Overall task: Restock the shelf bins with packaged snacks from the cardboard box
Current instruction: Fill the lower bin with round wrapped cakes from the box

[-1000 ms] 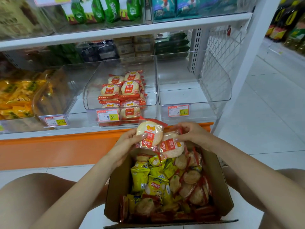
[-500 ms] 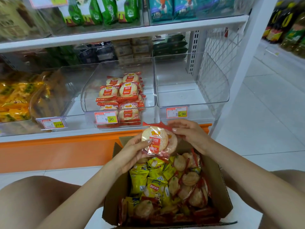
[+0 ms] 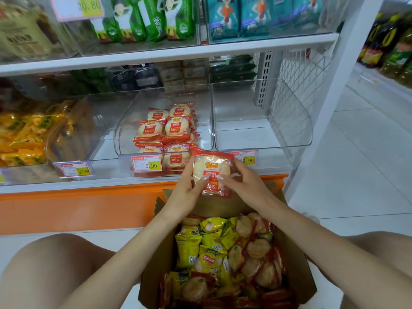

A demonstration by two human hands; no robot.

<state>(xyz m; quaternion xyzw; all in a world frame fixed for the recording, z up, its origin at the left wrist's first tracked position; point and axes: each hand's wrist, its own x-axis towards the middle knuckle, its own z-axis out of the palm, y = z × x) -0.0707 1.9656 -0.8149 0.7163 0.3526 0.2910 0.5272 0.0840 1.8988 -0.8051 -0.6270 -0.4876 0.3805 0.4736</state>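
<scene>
Both hands grip one red rice-cracker packet by its sides, left hand and right hand, above the cardboard box's far edge. Just behind it stand a price tag and the middle bin's front wall, with matching packets stacked inside.

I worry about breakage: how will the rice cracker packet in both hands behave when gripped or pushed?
Probably light: fingertips of the left hand and right hand alone carry the rice cracker packet. Likely brittle: the round cracker inside looks puffed. Its glossy wrapper may slip.
</scene>
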